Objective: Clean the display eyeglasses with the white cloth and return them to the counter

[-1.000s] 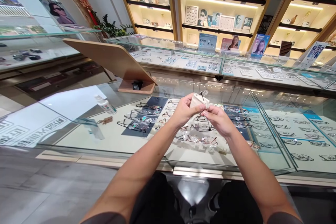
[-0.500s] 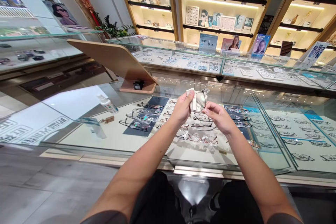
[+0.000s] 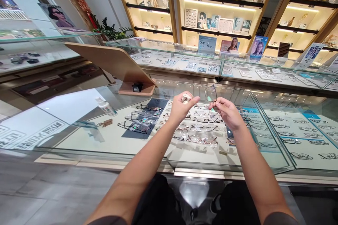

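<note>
My left hand [image 3: 182, 107] is closed round a crumpled pale cloth [image 3: 186, 97], its thumb pointing right. To its right, my right hand [image 3: 227, 113] pinches a pair of thin dark-framed glasses [image 3: 211, 94], with one lens raised above the fingers. Cloth and glasses are apart. Both hands are above the glass counter [image 3: 105, 149], where rows of glasses [image 3: 204, 127] show beneath them. Part of the held frame is hidden by my right fingers.
On the counter at the left are a white spray bottle [image 3: 106, 107], a brown tag [image 3: 107, 122] and a tilted wooden-backed mirror [image 3: 105, 58] on its base. More glass display cases [image 3: 182, 66] stand behind, below lit shelves [image 3: 216, 4].
The cloth has come away from the lens and is now bunched in my left hand. My right hand has moved slightly right with the glasses, away from my left.
</note>
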A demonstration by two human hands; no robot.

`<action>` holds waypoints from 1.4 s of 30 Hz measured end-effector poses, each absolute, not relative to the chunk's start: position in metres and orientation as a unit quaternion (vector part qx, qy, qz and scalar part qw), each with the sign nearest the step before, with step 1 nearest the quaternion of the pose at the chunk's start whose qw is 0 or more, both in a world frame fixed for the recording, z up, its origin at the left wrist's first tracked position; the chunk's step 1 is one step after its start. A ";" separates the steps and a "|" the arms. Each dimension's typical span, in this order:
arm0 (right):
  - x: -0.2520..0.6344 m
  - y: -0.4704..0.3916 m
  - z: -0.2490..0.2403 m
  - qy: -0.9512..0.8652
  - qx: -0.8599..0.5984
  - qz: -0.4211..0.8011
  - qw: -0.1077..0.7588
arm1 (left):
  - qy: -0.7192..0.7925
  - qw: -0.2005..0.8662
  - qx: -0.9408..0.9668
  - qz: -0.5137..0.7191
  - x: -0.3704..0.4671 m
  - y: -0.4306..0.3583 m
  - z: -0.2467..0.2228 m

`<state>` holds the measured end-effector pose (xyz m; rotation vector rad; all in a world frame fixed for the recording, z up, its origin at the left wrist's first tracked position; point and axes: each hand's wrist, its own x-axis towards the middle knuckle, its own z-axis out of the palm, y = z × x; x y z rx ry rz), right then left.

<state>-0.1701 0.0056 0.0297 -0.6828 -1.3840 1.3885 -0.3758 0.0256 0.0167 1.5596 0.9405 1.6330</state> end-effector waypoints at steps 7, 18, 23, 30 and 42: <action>-0.151 0.003 0.041 -0.645 -0.303 0.562 0.419 | 0.289 0.085 0.722 0.623 -0.370 0.022 0.006; -0.143 0.006 0.042 -0.691 -0.284 0.561 0.356 | 0.302 0.109 0.752 0.575 -0.372 0.021 0.005; -0.149 0.002 0.071 -0.735 -0.279 0.499 0.365 | 0.304 0.083 0.734 0.602 -0.376 0.023 0.027; -0.120 0.028 0.183 -0.812 -0.281 0.318 0.401 | 0.260 0.001 0.719 0.645 -0.396 0.036 0.112; -0.159 -0.064 0.155 -0.750 -0.348 -0.016 0.563 | 0.260 -0.133 0.638 0.713 -0.393 -0.011 0.150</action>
